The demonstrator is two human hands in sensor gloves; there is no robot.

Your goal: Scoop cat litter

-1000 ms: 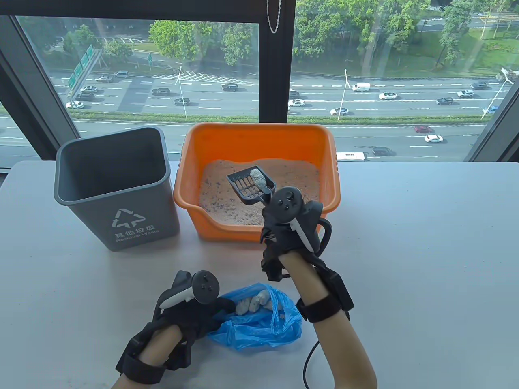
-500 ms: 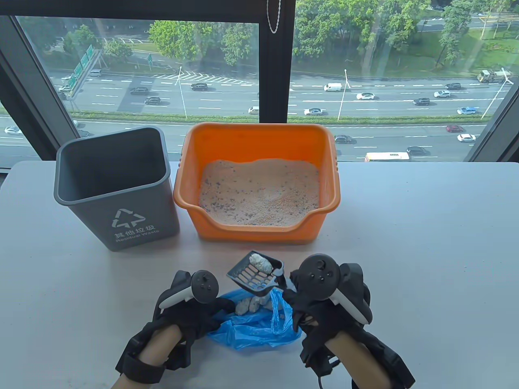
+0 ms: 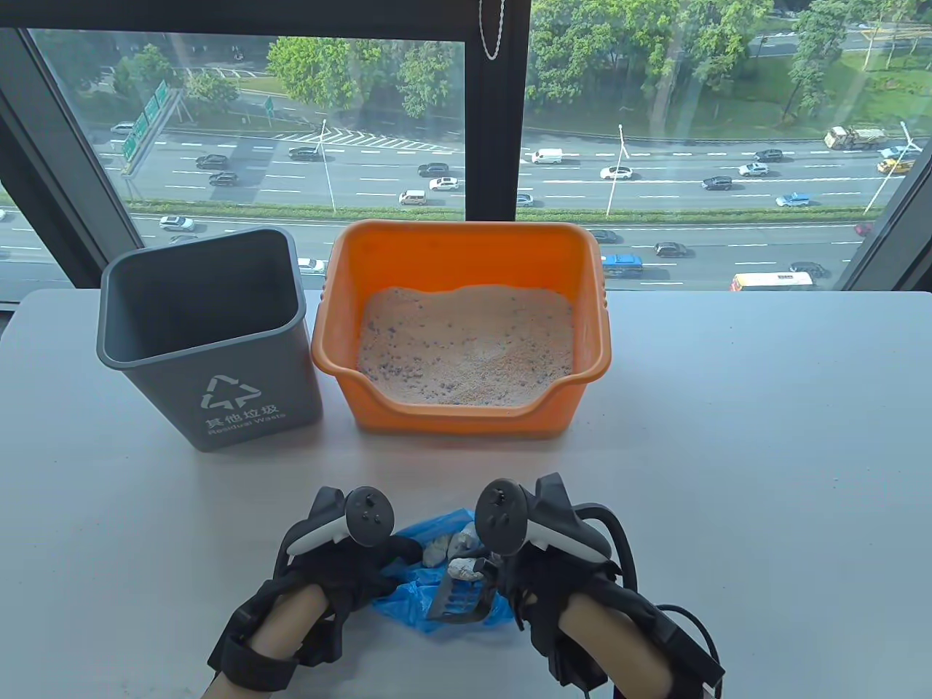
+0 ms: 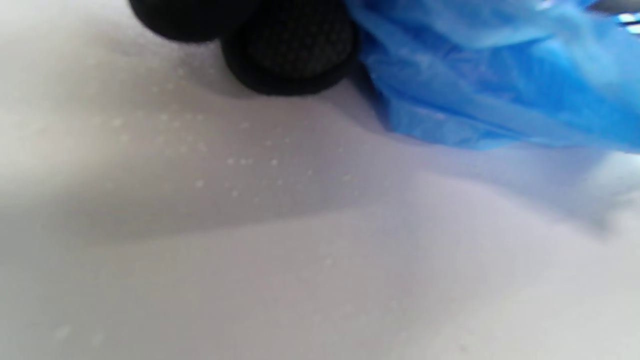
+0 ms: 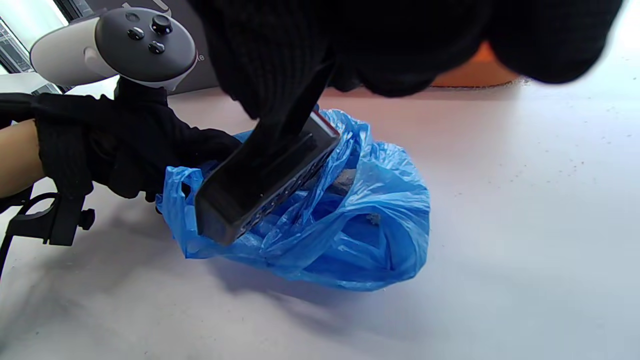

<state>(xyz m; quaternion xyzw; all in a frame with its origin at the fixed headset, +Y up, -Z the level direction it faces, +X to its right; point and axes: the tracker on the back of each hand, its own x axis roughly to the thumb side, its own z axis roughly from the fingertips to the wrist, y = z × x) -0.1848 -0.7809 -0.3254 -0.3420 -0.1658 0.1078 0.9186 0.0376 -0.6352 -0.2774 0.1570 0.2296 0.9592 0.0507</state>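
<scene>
My right hand [image 3: 510,575] grips the handle of a black slotted litter scoop [image 3: 459,601] and holds it tipped over the open blue plastic bag [image 3: 411,608] near the table's front edge. A pale litter clump [image 3: 462,568] sits at the scoop's upper edge, and more grey clumps [image 3: 437,552] lie in the bag. In the right wrist view the scoop [image 5: 265,185] hangs over the bag [image 5: 360,235]. My left hand [image 3: 357,575] holds the bag's left edge; in the left wrist view its fingertips [image 4: 290,55] rest beside the blue plastic [image 4: 500,95]. The orange litter box [image 3: 466,251] holds sandy litter.
A grey waste bin [image 3: 207,335] stands open at the left of the litter box. The white table [image 3: 728,451] stretches to the right. A window is behind the table's far edge.
My right hand has carried the scoop with a clump from the litter box back to the bag and tipped it over the bag's opening. The left hand has stayed on the bag.
</scene>
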